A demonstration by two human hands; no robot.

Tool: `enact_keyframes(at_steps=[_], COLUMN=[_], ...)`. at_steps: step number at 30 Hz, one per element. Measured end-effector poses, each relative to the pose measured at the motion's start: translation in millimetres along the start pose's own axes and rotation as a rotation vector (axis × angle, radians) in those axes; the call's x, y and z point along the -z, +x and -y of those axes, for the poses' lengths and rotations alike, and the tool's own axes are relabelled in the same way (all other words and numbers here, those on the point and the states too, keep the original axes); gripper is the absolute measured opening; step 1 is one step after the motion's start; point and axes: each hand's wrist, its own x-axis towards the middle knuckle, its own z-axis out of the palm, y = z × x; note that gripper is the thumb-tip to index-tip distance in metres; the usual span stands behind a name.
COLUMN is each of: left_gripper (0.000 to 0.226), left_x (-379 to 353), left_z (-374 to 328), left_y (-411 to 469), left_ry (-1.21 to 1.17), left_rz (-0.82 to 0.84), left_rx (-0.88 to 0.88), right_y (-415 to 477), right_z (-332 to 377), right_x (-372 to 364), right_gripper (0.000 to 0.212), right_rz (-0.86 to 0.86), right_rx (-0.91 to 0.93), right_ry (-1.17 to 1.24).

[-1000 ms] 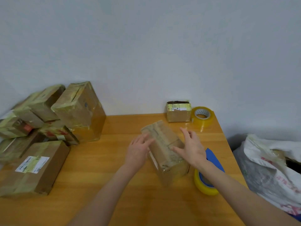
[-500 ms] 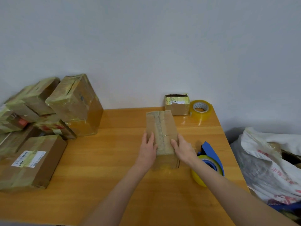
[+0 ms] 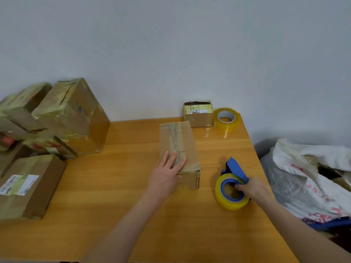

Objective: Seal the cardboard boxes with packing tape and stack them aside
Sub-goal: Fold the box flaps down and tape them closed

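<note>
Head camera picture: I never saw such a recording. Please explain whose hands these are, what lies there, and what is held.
There is no machine: a person wears one camera on the head, which looks down at their two bare hands. The left hand rests flat on a cardboard box in the middle of the wooden table. The right hand grips a blue tape dispenser with a yellow roll. At the back stand a small box and a spare tape roll. Taped boxes are piled on the left; a white sack lies beside the table on the right.
</note>
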Motion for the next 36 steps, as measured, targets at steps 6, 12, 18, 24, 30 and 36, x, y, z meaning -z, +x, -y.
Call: enact_keyframes(at_steps=[6,12,18,24,30,36], left_gripper=[0.058,0.059,0.061,0.069,0.067,0.041], left_x=[-2,-2,1,27,81,83], left_z=[6,7,9,-3,-20,-20], left_y=[-1,-1,-3,-3,4,1], left_ry=[-0.137,-0.106,-0.177,-0.194,-1.537,-1.678], left_rz=[-0.055,-0.022,-0.028,-0.035,-0.056,0.116], left_rx=[-0.034,-0.019,-0.034,0.020,0.328,0.446], right_y=[-1,-15,-29,-70,-102,-112], right_z=[20,31,45,71,86,97], right_x=[-6,-2,30,104,123,115], right_gripper=[0.036,0.034,0.075,0.067,0.077,0.084], right_rz=[-0.003,0.256,0.164,0.132,0.218,0.262], right_rx=[0.056,-0.123,0.177,0.549,0.787,0.872], right_ry=[0.145,0.667,0.540,0.447,0.305,0.094])
